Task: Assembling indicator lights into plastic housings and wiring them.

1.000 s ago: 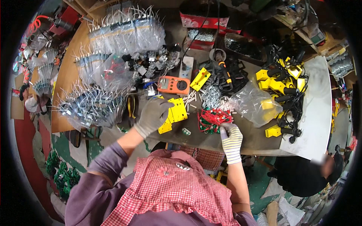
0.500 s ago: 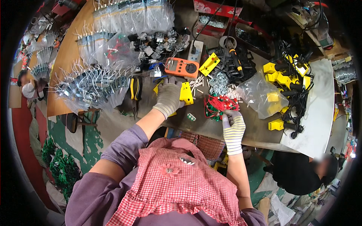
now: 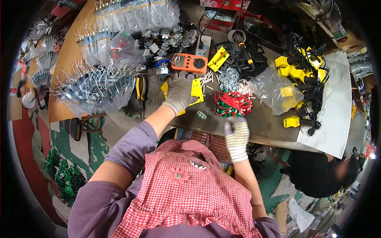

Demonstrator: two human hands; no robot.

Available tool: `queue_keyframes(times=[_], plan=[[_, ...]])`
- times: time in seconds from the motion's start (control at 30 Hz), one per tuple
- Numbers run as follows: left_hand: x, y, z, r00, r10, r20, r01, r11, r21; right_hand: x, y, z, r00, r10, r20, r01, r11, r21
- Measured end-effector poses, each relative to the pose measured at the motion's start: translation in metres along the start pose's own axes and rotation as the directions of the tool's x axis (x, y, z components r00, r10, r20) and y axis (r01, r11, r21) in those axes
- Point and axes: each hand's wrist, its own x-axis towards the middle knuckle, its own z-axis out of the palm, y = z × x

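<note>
My left hand [image 3: 178,93], in a grey striped glove, is closed over a yellow perforated plate [image 3: 196,91] on the worktable. Its fingertips and much of the plate's middle are hidden under the glove. My right hand [image 3: 237,139], in a white glove with yellow stripes, hovers at the table's front edge, just below a bundle of red wires [image 3: 235,102] with green parts. Its fingers are drawn together and slightly blurred; whatever lies between them cannot be made out. A small green-and-white piece [image 3: 202,114] lies between the two hands.
Beyond my left hand is an orange multimeter [image 3: 190,64]. Pliers [image 3: 141,93] with yellow-black handles lie left. Screws [image 3: 229,82], a clear bag [image 3: 274,93] and yellow housings with black cables [image 3: 291,71] spread right. A person in black [image 3: 317,174] is at far right.
My right hand has drawn back from the red wires, toward me and to the left. My left hand stays on the yellow plate. The whole view has shifted slightly.
</note>
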Motion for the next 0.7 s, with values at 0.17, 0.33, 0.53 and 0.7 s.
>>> queue_keyframes(times=[0.17,0.33,0.53,0.7], plan=[[-0.02,-0.012,-0.006,0.947,0.09,-0.307,-0.183,0.94,-0.288,0.023,0.031,-0.005,0.982,0.188,-0.011,-0.183,0.938,-0.294],[-0.019,-0.029,0.005,0.986,0.008,-0.169,-0.113,0.773,-0.624,0.028,0.041,0.01,0.977,0.202,-0.066,-0.211,0.886,-0.413],[-0.026,-0.042,-0.013,0.957,-0.033,-0.287,-0.154,0.783,-0.603,0.034,0.03,-0.038,0.947,0.293,-0.128,-0.309,0.942,-0.128],[-0.037,-0.045,-0.021,0.851,0.012,-0.524,-0.319,0.806,-0.499,0.045,0.018,-0.073,0.846,0.533,0.02,-0.484,0.75,0.451]])
